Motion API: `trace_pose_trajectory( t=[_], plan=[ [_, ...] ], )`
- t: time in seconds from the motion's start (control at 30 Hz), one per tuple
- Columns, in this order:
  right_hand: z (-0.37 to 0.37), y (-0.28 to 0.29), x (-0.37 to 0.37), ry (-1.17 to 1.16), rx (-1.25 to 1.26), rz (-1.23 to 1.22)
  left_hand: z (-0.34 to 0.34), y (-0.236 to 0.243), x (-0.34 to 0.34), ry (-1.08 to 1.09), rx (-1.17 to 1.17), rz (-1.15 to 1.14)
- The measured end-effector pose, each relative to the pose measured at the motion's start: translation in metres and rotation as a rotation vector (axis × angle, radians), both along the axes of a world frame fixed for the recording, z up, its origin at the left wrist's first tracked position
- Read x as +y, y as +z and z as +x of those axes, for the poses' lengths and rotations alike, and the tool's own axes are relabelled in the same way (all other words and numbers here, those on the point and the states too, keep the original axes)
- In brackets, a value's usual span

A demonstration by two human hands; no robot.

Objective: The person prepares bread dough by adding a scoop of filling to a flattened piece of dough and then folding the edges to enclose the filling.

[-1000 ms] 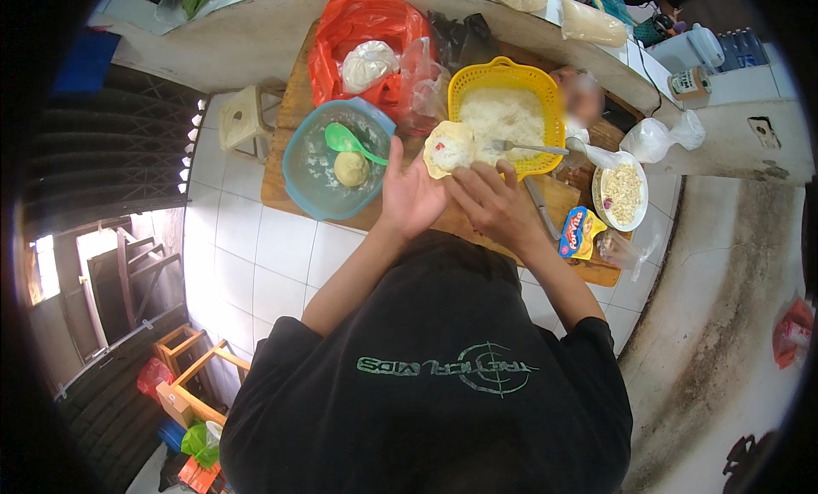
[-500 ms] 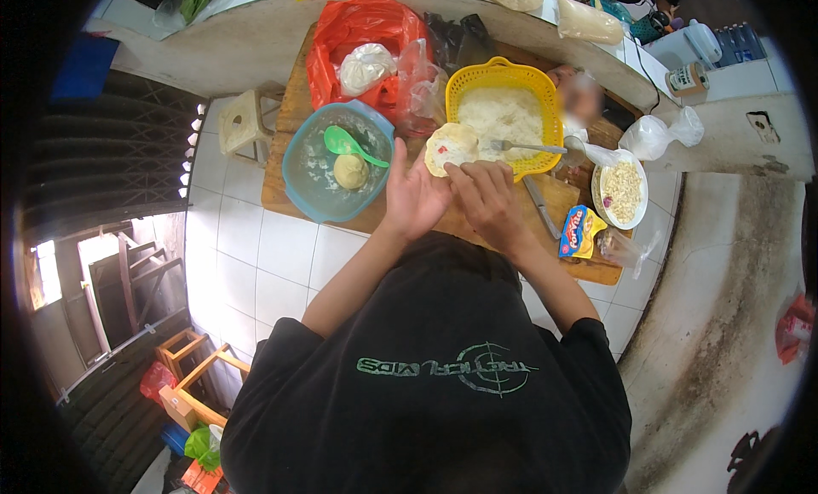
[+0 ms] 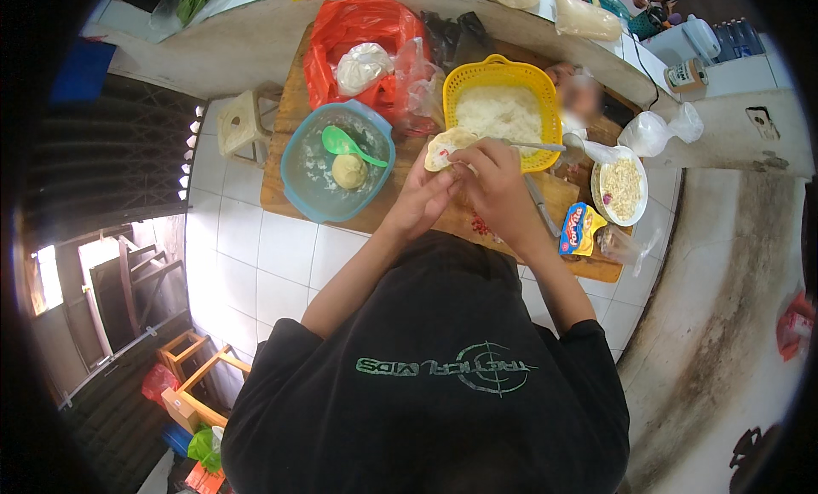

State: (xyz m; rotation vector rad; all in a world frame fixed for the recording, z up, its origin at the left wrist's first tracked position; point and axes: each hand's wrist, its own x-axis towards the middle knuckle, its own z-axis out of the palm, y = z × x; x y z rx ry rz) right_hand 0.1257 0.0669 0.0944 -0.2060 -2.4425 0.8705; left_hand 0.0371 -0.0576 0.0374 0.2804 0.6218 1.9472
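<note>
A thin round of pale dough (image 3: 438, 157) with white filling and a small red bit is held between my hands above the table. My left hand (image 3: 419, 202) supports its lower side with curled fingers. At its right edge, the fingers of my right hand (image 3: 498, 187) pinch the dough. Left of them, a blue basin (image 3: 298, 187) holds a ball of dough (image 3: 348, 172), white flour and a green spoon (image 3: 339, 141). Just beyond my right hand is a yellow basket (image 3: 503, 70) of white shreds, with a fork (image 3: 545, 146) lying across its rim.
A knife (image 3: 543, 208), chopped red bits (image 3: 481, 228) and a blue-and-yellow packet (image 3: 579, 230) lie on the wooden table (image 3: 281, 183). To the right stands a white bowl (image 3: 641, 206) of chopped pale pieces. A red plastic bag (image 3: 328, 51) sits behind the basin.
My left hand has turned from an open palm to curled fingers under the dough. My right hand has moved in over its edge. The red bits on the table have come into sight.
</note>
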Motion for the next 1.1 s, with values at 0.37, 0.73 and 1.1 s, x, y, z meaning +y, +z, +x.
trace_pose_trajectory(
  t=[0.37, 0.73, 1.1],
  plan=[
    [-0.005, 0.008, 0.016, 0.084, -0.113, -0.208, 0.0, 0.0, 0.006, 0.025, 0.033, -0.079],
    [0.006, 0.031, 0.016, 0.0, -0.055, -0.362, 0.001, 0.002, 0.007, 0.093, -0.035, -0.11],
    [0.028, -0.014, -0.008, -0.208, 0.023, 0.037, -0.002, 0.009, 0.013, 0.065, 0.041, -0.1]
  ],
)
